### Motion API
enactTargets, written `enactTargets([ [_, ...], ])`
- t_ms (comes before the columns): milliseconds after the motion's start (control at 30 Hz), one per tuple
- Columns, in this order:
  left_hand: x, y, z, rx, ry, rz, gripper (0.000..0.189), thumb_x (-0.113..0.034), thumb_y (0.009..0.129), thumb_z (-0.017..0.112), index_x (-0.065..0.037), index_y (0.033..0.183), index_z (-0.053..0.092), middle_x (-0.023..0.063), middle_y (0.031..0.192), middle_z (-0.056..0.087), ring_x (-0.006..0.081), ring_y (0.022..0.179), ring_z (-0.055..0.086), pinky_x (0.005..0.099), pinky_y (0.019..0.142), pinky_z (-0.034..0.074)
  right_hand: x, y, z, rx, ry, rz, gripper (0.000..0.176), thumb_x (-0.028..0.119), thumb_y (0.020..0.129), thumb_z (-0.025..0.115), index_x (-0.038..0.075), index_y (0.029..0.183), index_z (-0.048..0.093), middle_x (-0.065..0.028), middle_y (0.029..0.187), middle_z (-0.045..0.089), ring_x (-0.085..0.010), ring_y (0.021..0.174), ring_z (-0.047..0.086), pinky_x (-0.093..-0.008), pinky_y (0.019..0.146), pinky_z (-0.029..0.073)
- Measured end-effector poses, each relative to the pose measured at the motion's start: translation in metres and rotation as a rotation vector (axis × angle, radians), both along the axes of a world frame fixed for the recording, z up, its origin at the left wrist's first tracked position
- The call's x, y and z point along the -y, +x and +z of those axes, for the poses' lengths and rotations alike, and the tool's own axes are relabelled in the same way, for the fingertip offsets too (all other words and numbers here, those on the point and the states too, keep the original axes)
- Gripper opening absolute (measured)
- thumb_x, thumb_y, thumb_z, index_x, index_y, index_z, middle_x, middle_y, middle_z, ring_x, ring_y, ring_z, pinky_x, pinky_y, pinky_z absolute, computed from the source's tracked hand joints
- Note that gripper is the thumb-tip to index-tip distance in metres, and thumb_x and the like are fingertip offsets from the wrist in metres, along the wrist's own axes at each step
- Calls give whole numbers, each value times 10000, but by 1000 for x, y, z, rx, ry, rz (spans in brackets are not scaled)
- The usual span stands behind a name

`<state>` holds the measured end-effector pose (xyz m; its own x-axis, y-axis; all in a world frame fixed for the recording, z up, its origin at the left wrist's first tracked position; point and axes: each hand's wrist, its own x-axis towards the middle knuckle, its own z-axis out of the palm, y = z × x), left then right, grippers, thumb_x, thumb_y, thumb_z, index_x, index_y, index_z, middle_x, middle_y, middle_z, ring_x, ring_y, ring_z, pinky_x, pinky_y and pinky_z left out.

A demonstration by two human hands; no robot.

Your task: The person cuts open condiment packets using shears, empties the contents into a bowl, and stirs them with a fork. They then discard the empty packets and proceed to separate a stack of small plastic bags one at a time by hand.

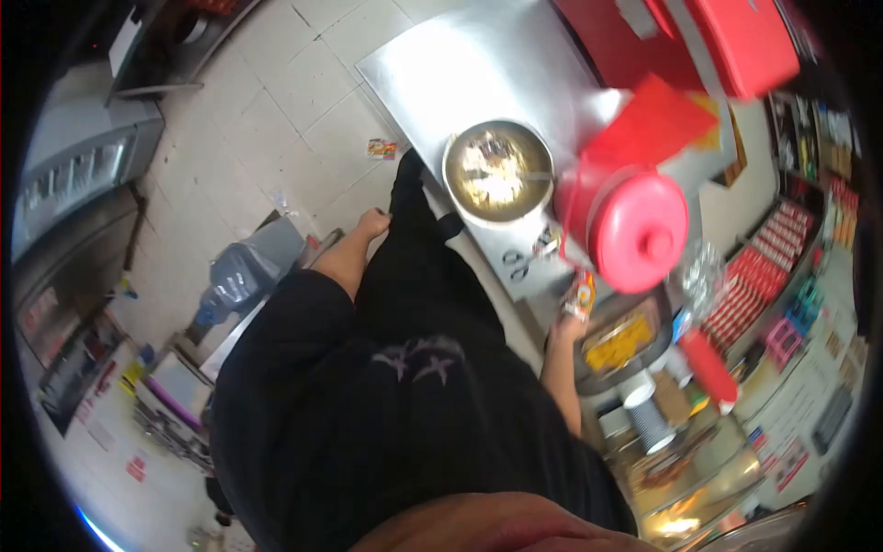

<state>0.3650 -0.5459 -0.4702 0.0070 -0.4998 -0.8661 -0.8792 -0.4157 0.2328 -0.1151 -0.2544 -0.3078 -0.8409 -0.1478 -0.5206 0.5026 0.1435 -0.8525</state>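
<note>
My right hand [568, 329] is closed around the lower end of an orange, red and white packet [581, 293], beside the red lidded pot. My left hand [373, 222] hangs by my thigh with its fingers curled, and nothing shows in it. A round metal bowl [498, 210] with shiny yellowish contents stands on the steel table [441, 64]. The red pot [644, 230] is to the right of the bowl. Black-handled scissors [517, 267] and a small crumpled wrapper [549, 241] lie near the table's front edge, between bowl and packet.
A tray with yellow food [621, 342] sits right of my right hand. Farther right are a striped cup stack [648, 419], a red bottle [708, 368] and shelves of red packets [763, 267]. A wrapper [382, 149] lies on the floor; a water jug [241, 276] is at left.
</note>
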Motion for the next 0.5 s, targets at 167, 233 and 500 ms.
enactTargets([
  [167,50,6,-181,25,-59,55,534,-443,864,625,-91,1264,654,275,1197,659,424,1180,607,469,1000,495,12,8,27,64,237,140,306,130,945,642,107,1245,587,-51,1137,645,-207,988,660,-396,807,581],
  [233,67,15,-269,94,-72,125,591,-460,859,618,-191,1382,573,270,1345,575,461,1264,529,510,1053,449,-25,-8,19,184,257,51,473,224,954,658,146,1393,498,-85,1260,599,-261,1133,599,-457,895,560],
  [500,122,64,-498,291,-42,175,596,-510,861,609,-461,1442,485,150,1579,373,498,1499,94,690,1159,188,-45,-40,34,234,412,-49,412,351,973,554,116,1311,538,-101,1263,600,-295,1058,604,-425,794,575],
])
